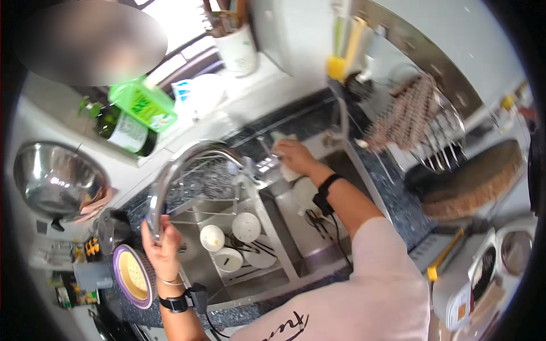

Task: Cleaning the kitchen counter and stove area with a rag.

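Observation:
My left hand [161, 245] is closed around the free end of the arched chrome faucet spout [192, 149], at the left of the sink. In the left basin lie several small white bowls [246, 227], a white plate [260, 252] and dark chopsticks or utensil handles. At the back edge of the right basin my right hand [294, 155] grips a pale cloth or sponge [282, 137], blurred and partly covered by the fingers. Below it a whitish round dish [305, 194] and dark thin utensils [318, 223] rest in the right basin [303, 255].
A purple-rimmed colander [134, 276] and a steel bowl [59, 179] stand at left. Green bottles [143, 104] line the sill. On the right are a dish rack [443, 136] with a draped cloth [405, 113] and a round wooden board [473, 183]. A blurred oval covers the upper left.

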A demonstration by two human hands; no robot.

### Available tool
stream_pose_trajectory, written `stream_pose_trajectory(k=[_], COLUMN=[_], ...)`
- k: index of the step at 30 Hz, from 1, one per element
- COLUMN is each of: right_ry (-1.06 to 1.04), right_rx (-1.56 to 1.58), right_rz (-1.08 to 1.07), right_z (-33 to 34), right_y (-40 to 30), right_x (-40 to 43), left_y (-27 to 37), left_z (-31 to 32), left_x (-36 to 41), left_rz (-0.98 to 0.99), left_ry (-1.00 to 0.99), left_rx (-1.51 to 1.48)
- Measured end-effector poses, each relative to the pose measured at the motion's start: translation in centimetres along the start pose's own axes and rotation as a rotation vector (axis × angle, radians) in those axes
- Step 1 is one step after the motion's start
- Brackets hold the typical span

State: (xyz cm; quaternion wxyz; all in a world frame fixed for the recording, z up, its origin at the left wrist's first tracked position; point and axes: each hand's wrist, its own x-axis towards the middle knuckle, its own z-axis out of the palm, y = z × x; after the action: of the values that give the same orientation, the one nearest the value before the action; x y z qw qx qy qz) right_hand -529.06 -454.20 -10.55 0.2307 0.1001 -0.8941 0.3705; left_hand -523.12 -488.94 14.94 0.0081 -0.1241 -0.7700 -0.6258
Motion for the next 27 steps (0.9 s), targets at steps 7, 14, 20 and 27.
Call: stream_pose_trajectory(k=[7,14,20,27], right_ry=[0.075,0.032,0.196,-0.199], right_rx=[-0.358,-0.448,-0.559,-0.281], right_rz=[0.206,0.418,0.600,0.364], right_z=[-10.5,-18.7,-20.0,-8.4], right_y=[-2.0,-3.9,-10.3,-25.2], right_x=[-9.8,-22.7,-34.6,-31.7], left_y=[-1.4,-1.4,-0.9,-0.9], left_z=[-0.9,-0.6,-0.4,-2.0], left_x=[0.2,0.2,0.2,0.1], left_rz=[0.105,0.121,0.117,0.131], left_ry=[0.000,-0.027,-0.014,-0.175], left_rx=[-0.016,-0.017,-0.023,0.209])
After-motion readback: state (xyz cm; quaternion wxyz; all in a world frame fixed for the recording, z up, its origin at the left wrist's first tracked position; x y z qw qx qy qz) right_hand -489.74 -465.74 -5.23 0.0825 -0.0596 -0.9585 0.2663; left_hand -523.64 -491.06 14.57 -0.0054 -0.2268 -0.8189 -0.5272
